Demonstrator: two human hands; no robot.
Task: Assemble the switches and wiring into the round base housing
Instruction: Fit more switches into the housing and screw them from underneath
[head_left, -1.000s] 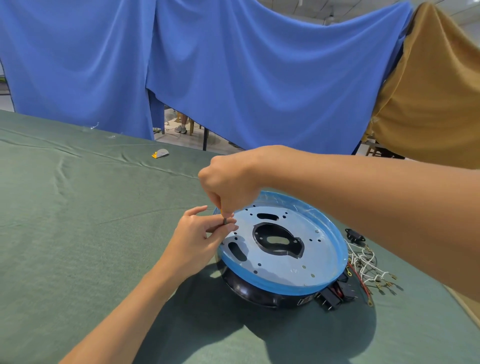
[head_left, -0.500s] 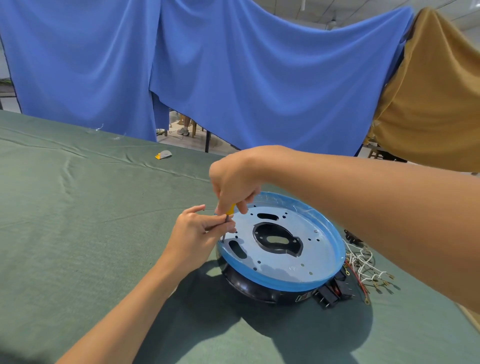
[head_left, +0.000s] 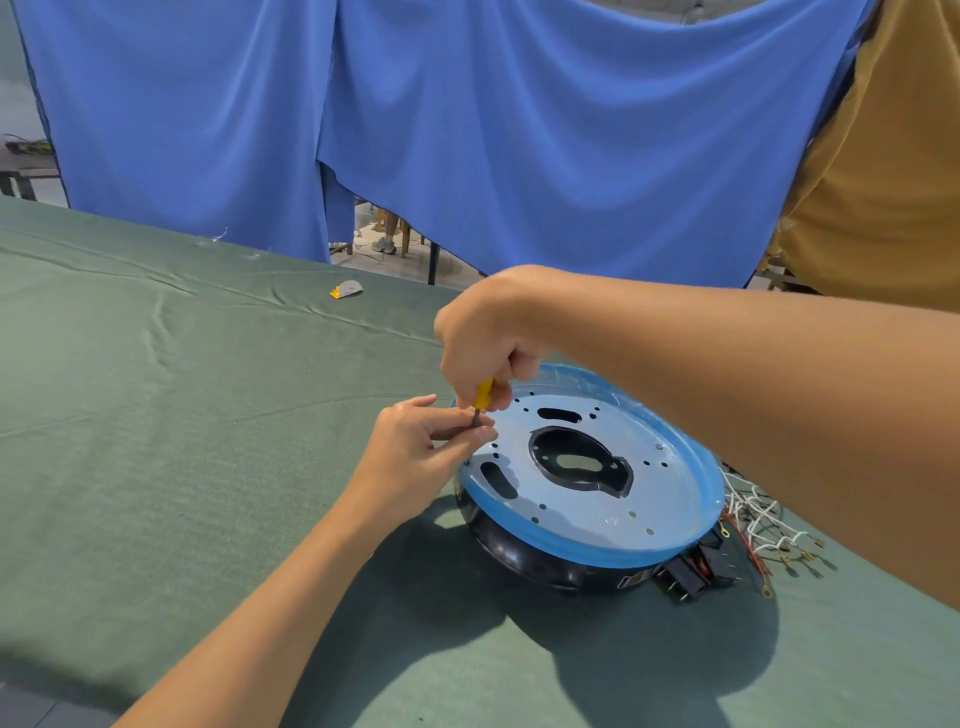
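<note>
In the head view, your right hand (head_left: 488, 338) is clenched round a yellow-handled screwdriver (head_left: 483, 393), held upright over the left rim of the round base housing (head_left: 519, 564). The housing sits on the tabletop (head_left: 156, 415) under a blue-filmed plate (head_left: 639, 441). The fingers (head_left: 460, 434) of your left hand (head_left: 415, 457) pinch the shaft near its tip. The switches (head_left: 691, 571) and wiring (head_left: 753, 525) lie loose just beside the housing's right side, so fitting them looks entirely left to do.

glossy black plastic housing (head_left: 540, 564), matt metal plate (head_left: 582, 512), green cloth (head_left: 182, 415).
</note>
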